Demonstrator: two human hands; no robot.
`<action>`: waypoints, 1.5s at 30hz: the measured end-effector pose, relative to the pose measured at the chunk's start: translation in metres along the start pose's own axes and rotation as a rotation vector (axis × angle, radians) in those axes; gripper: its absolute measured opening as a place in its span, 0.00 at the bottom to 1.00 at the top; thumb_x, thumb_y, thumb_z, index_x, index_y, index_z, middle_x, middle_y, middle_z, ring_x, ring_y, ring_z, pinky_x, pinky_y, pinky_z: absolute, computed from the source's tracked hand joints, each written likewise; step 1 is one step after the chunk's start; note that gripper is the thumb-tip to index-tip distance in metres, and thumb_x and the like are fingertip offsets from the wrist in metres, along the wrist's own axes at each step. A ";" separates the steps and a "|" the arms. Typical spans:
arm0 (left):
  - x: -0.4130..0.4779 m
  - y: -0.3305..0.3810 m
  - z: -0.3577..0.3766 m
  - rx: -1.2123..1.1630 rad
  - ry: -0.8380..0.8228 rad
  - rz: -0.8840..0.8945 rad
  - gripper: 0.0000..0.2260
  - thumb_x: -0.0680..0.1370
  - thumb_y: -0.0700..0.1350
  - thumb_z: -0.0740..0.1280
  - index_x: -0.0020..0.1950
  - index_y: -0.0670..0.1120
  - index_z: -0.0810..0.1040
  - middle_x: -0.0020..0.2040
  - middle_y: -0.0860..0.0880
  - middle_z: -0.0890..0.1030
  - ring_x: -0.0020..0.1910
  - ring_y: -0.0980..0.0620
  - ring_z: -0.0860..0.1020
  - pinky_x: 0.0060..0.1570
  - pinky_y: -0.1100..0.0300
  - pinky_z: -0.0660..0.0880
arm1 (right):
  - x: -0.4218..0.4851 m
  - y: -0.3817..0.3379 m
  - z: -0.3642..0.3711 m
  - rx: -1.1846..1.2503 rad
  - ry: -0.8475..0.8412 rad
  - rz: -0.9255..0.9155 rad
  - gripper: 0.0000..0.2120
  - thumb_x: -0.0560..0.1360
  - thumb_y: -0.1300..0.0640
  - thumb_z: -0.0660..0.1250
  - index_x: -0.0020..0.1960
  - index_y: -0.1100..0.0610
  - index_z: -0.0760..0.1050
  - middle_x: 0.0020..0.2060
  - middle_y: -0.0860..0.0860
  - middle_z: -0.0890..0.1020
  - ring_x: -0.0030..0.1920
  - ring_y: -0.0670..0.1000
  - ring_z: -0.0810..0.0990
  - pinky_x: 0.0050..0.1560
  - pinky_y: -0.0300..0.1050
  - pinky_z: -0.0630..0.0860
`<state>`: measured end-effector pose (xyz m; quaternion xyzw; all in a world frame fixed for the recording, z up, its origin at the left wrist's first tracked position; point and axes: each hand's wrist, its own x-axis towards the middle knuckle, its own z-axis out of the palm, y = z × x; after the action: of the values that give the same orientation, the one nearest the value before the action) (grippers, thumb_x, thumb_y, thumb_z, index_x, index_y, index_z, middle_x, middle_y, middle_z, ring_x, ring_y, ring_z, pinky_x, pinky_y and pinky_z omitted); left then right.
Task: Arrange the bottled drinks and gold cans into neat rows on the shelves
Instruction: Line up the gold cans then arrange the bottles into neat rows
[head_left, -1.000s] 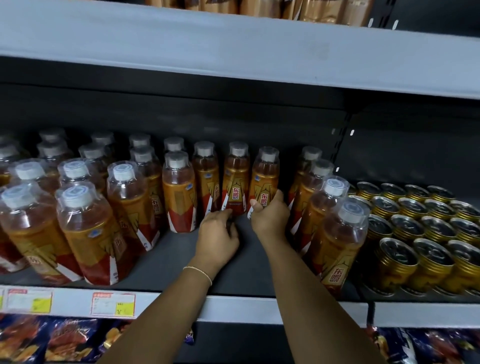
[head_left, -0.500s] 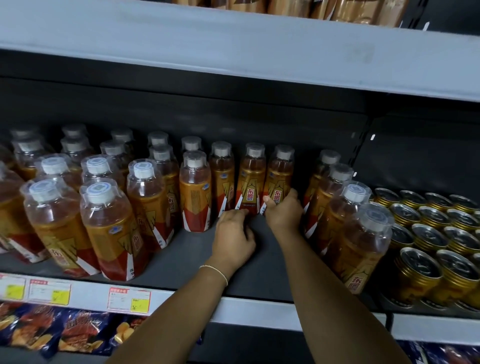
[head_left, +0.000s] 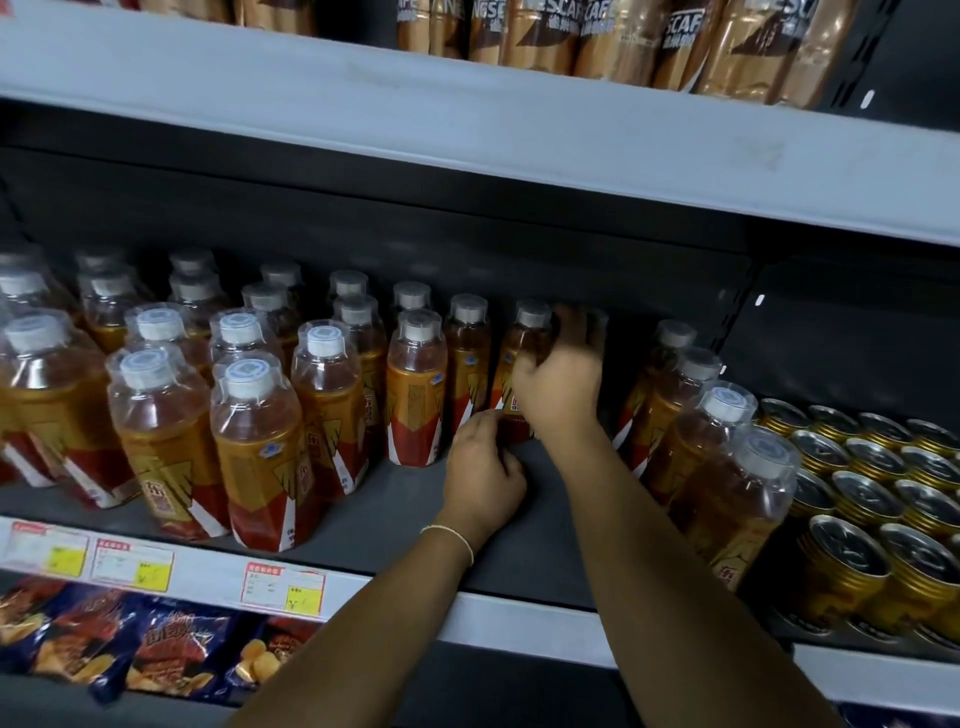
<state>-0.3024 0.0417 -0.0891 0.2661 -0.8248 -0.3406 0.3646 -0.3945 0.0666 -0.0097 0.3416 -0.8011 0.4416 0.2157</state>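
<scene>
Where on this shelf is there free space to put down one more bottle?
Bare shelf floor lies between the left bottle block and the right bottle column, in front of the back row; both forearms cross it. The left block and the gold cans are packed tight.

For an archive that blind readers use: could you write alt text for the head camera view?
A person's two hands work among orange bottled drinks at the back of a store shelf: the right hand, motion-blurred, reaches over one bottle while the left hand curls at its base. Gold cans stand in rows to the right.
</scene>
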 end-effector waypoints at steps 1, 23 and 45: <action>0.000 0.002 -0.001 -0.007 -0.004 0.001 0.23 0.73 0.33 0.63 0.69 0.38 0.71 0.65 0.41 0.75 0.66 0.45 0.71 0.69 0.60 0.63 | 0.010 -0.005 0.001 -0.026 -0.060 -0.007 0.31 0.75 0.58 0.69 0.75 0.60 0.64 0.68 0.63 0.70 0.65 0.61 0.74 0.57 0.46 0.72; 0.013 -0.020 -0.030 0.030 -0.193 0.058 0.38 0.73 0.44 0.74 0.78 0.43 0.58 0.74 0.46 0.67 0.73 0.50 0.65 0.66 0.72 0.55 | -0.029 -0.017 -0.043 0.151 -0.098 0.133 0.27 0.67 0.55 0.78 0.65 0.55 0.78 0.57 0.54 0.74 0.54 0.52 0.78 0.56 0.37 0.69; 0.018 0.000 0.021 -0.041 -0.349 0.108 0.24 0.76 0.42 0.70 0.69 0.43 0.68 0.57 0.48 0.78 0.57 0.51 0.76 0.47 0.80 0.65 | -0.071 0.069 -0.032 0.367 -0.165 0.431 0.29 0.73 0.50 0.74 0.70 0.48 0.67 0.59 0.46 0.78 0.60 0.47 0.77 0.62 0.50 0.76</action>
<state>-0.3295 0.0375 -0.0921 0.1508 -0.8816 -0.3780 0.2391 -0.3964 0.1450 -0.0779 0.2316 -0.7769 0.5854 -0.0142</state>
